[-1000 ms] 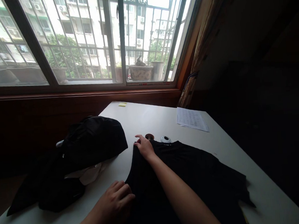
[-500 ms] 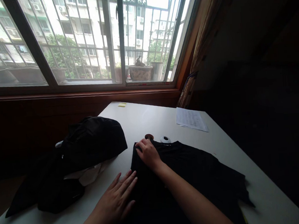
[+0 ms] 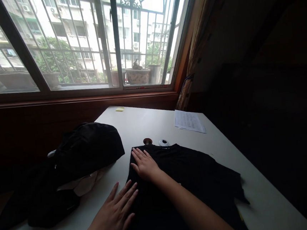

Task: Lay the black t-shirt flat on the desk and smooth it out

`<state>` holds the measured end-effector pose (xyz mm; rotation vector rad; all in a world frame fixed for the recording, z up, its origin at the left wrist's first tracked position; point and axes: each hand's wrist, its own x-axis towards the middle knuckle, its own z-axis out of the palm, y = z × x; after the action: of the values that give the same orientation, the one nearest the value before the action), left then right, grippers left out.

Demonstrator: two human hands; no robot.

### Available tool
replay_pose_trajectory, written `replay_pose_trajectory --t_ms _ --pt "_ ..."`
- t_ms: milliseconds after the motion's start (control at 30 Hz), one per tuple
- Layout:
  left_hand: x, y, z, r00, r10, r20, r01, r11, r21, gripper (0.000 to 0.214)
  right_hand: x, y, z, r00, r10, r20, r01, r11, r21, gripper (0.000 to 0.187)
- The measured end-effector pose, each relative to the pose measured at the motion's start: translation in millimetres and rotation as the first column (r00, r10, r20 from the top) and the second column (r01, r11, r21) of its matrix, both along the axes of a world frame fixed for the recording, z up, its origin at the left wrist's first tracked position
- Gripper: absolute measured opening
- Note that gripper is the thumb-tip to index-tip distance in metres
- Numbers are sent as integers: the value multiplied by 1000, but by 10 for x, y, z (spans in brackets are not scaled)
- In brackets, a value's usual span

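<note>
A black T-shirt (image 3: 198, 172) lies spread on the white table, its neckline pointing away from me and a short sleeve out to the right. My right hand (image 3: 144, 163) rests flat on the shirt near its upper left corner, fingers stretched out. Lower down, my left hand (image 3: 118, 209) is spread along the shirt's left edge, with its fingertips on the black cloth. Neither hand grips anything. The lower part of the shirt runs out of view and is partly covered by my right forearm.
On the left of the white table (image 3: 140, 121) sits a heap of dark clothes (image 3: 89, 149) with some white cloth. Beyond the collar are a brown round hole (image 3: 147, 141) and a white ring-shaped object (image 3: 164, 142). Papers (image 3: 189, 121) and a yellow note (image 3: 120, 109) lie farther back, before a barred window.
My right hand's fingers have gone from curled at the shirt's upper corner to stretched flat on it. My left hand stays at the left edge. The view has shifted slightly right.
</note>
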<state>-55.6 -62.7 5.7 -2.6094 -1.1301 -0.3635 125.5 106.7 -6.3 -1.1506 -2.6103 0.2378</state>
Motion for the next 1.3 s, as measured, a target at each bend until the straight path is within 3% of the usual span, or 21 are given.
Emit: replay_pose_trajectory --t_ms 167,400,667,800,900,1067,1200,1300 --pt "22 13 52 995 -87 56 88 996 -11 57 12 55 10 1000 18 22 -18 1000 5 62" --pt "17 17 -16 963 -219 156 223 975 -13 52 36 207 -5 1000 -14 15 14 1000 22 62" --pt "-12 -18 20 939 -241 245 256 966 -32 46 202 288 125 988 -133 -79 141 984 107 52" --pt "-66 -5 78 936 -233 262 244 970 -7 43 341 81 204 983 -133 -123 149 980 129 50" --pt "-110 40 74 959 -195 206 198 980 5 47 467 -224 204 993 -29 -112 42 992 120 50" --pt "-123 70 10 972 -116 203 121 993 -12 43 727 -687 180 986 160 -53 -163 985 -51 57" --pt "-118 42 12 955 -57 289 73 996 -44 32 968 -846 248 985 170 -20 -171 969 -181 63" --pt "-122 33 32 949 -60 310 75 996 -37 31 1181 -938 316 987 157 -19 -158 970 -184 59"
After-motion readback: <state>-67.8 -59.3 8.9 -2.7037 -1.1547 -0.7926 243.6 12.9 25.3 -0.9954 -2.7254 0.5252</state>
